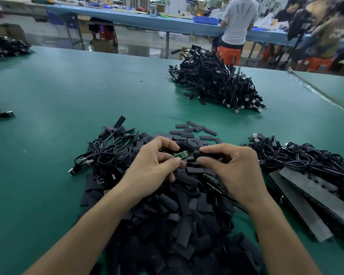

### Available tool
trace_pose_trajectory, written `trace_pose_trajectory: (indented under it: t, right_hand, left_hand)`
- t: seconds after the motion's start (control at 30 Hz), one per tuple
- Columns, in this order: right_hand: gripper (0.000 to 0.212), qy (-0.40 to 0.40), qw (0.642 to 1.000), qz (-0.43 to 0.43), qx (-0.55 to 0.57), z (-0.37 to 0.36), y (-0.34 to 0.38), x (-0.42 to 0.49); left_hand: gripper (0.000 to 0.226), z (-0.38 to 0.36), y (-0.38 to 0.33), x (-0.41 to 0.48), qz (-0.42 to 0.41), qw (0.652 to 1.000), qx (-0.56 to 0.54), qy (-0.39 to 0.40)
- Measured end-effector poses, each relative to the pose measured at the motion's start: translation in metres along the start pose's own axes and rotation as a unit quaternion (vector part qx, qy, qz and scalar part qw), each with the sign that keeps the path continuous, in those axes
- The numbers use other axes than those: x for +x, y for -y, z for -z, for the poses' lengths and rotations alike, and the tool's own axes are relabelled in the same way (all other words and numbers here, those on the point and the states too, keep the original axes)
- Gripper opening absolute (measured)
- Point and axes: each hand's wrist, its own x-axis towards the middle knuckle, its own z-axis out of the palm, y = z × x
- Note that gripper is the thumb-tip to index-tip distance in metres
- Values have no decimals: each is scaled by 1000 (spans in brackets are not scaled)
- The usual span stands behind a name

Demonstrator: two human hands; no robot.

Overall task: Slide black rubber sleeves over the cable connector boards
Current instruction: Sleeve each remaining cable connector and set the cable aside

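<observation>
Head view: left hand (155, 162) pinches a green board (178, 155) between thumb and fingertips. Right hand (233, 167) pinches a black sleeve (208, 154) just beside the board's pin end, above the tabletop (87, 92) toward its near edge. Board is bare, sleeve not on yet. The heap (216, 84) near the far edge looks finished. Loose sleeves (167, 225) and the cable bundle (306, 159) by the right edge suggest plenty left. Sleeve mouth is hidden by fingers; the board's cable is lost in the pile.

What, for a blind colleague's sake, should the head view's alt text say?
The left hand pinches a green connector board while the right hand holds a black rubber sleeve at its end, above a heap of loose sleeves on a green table. Black USB cables lie piled around.
</observation>
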Motion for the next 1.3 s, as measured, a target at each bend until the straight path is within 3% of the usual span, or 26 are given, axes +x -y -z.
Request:
trace_pose_trajectory:
  t: [0.53,0.87,1.07,1.3]
  right_hand:
    - [17,32,997,-11,75,1,-4,1]
    - [30,88,994,-15,61,6,-7,0]
    - [20,72,996,-13,43,6,-11,0]
    - [26,107,993,-13,57,7,-8,-1]
  left_hand:
    - [11,0,-3,1,-13,1000,-14,-1]
    - [14,0,-1,0,-10,1000,-3,13]
    - [11,0,-1,0,-7,1000,2,24]
    - [11,0,-3,0,2,1000,-22,17]
